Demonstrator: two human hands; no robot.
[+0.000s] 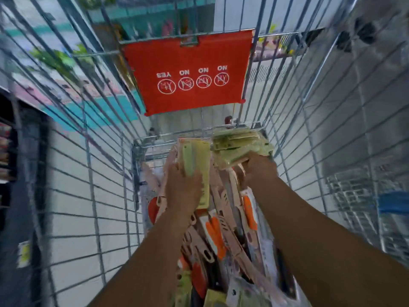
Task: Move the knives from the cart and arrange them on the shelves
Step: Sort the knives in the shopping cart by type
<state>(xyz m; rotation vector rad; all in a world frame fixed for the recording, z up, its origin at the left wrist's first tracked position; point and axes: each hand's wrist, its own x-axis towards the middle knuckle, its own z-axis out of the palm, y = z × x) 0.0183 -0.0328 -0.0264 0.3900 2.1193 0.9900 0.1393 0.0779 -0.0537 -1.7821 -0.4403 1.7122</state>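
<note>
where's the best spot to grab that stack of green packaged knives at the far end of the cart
Probably the near short end of the green knife stack, coming from above and from the handle side. The flat packs lie stacked on the pile with that end overhanging the pink and orange knives, so fingers can slip under it. The right hand already grips there; the left hand holds a single green pack.

bright, even, cool light with no hard shadows. strong motion blur smears the cart wires (93,191) and the background, worst at the left and upper edges. wide-angle distortion bows the wire walls outward. the red sign (188,72) stays fairly readable.
</note>
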